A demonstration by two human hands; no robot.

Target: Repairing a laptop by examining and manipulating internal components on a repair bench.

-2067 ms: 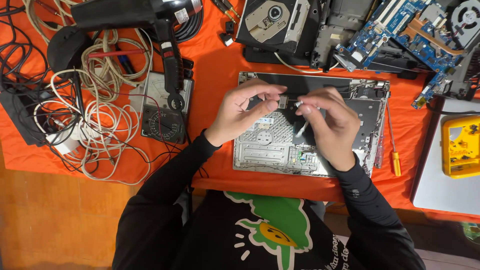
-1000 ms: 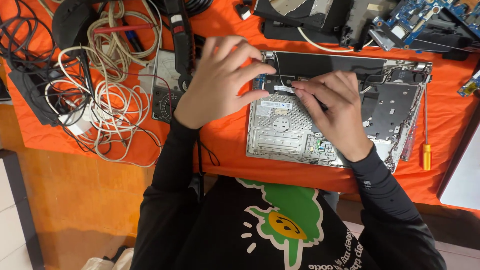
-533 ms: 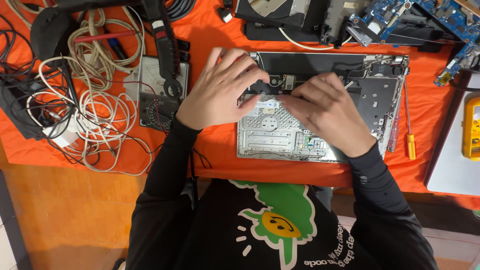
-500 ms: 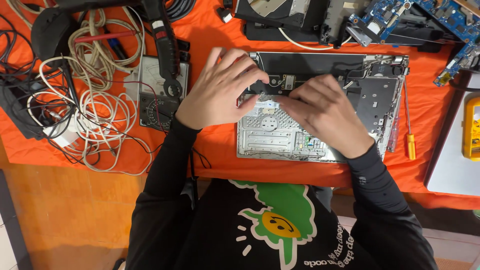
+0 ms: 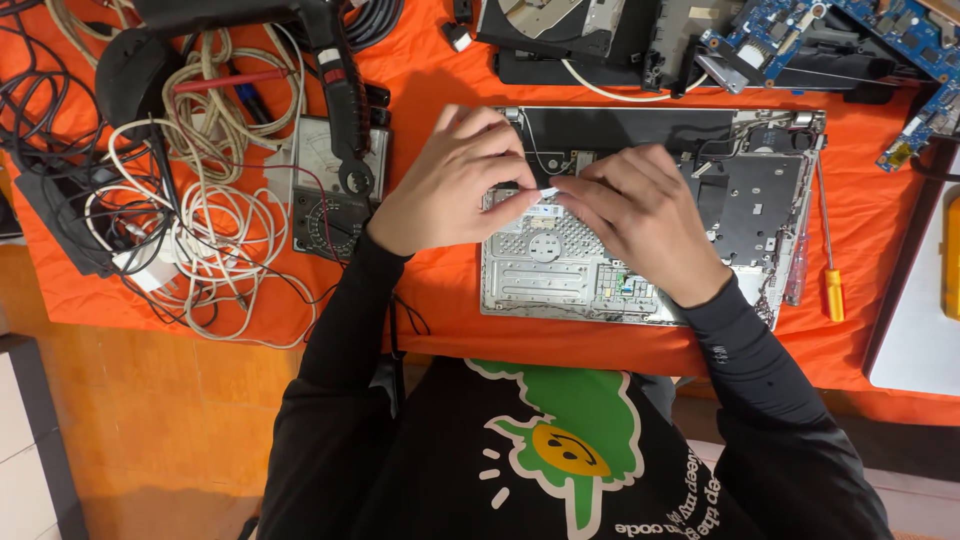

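Observation:
An opened laptop chassis (image 5: 760,200), silver inside with a black panel at the back, lies on the orange cloth (image 5: 440,290) in front of me. My left hand (image 5: 450,185) and my right hand (image 5: 640,220) meet over its middle, fingertips pinched together on a small pale strip (image 5: 547,192), perhaps a ribbon cable or tape. Both hands rest on the chassis and hide what lies under them.
A multimeter (image 5: 335,190) and tangled white and black cables (image 5: 190,230) lie at the left. A yellow-handled screwdriver (image 5: 828,265) lies right of the chassis. Circuit boards (image 5: 800,40) and an optical drive (image 5: 550,25) sit at the back. A grey laptop lid (image 5: 920,320) is at the right.
Both hands have stayed over the chassis centre, drawing closer until their fingertips pinch the strip. The view has shifted a little.

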